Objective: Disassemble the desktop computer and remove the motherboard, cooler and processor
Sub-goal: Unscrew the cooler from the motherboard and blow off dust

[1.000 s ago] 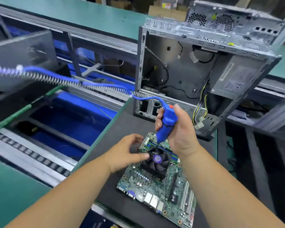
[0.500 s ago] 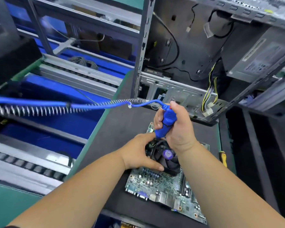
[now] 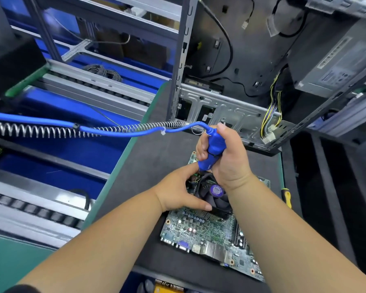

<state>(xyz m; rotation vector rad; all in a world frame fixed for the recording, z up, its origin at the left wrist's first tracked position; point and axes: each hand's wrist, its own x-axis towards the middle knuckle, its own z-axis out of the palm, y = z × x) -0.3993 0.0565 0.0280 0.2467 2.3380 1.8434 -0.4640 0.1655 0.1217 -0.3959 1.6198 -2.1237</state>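
Right hand [image 3: 226,163] grips screwdriver [image 3: 212,150] over cooler [image 3: 215,195].

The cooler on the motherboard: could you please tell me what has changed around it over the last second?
The left hand closed in from beside the cooler and now holds its near-left edge, thumb along the front. The right hand brought the blue electric screwdriver down toward the cooler's far-left corner. The right-hand grip on the tool is unchanged, the motherboard still lies on the black mat, and the open case stays put.
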